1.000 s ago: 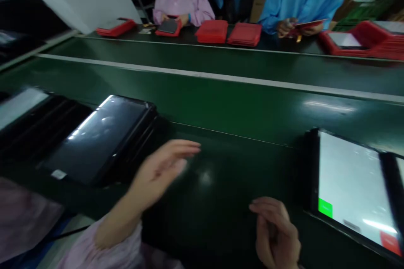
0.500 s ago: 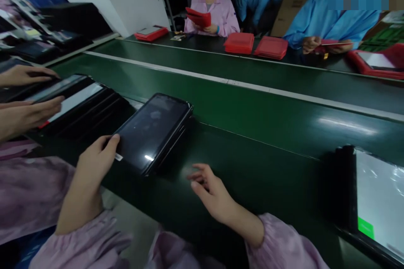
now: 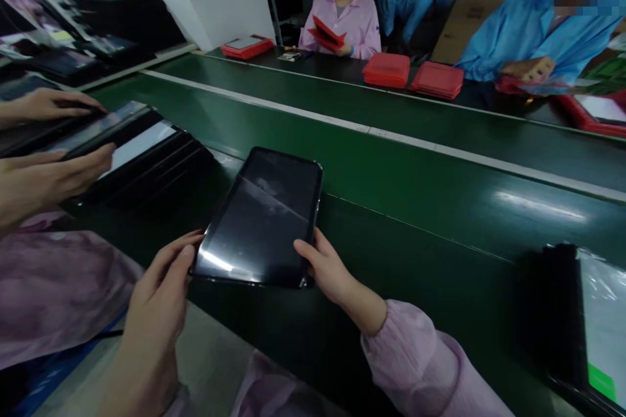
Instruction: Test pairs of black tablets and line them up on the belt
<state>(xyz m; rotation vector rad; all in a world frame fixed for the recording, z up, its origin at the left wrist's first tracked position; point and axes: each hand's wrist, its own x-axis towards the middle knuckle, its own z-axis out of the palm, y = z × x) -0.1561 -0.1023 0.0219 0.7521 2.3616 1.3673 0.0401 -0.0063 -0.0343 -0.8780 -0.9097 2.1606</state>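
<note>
A black tablet point(image 3: 259, 221) with a glossy, reflective screen faces up between my hands, above the dark green bench. My left hand point(image 3: 163, 287) grips its near left corner, the thumb at the edge. On the near right edge my right hand point(image 3: 332, 267) pinches it, thumb over the screen and fingers beneath. Light glares along the tablet's near end. Whether anything lies under it is hidden by the tablet itself.
At the right stands a stack of black-framed devices point(image 3: 604, 313) with a green sticker. A co-worker's hands point(image 3: 59, 169) handle devices beside a black stack point(image 3: 161, 156) at left. Across the green conveyor point(image 3: 391, 163), people work near red case piles point(image 3: 386, 70).
My right hand has moved from open in the air to a grip on the tablet's right edge. The tablet has shifted right and turned more upright in view.
</note>
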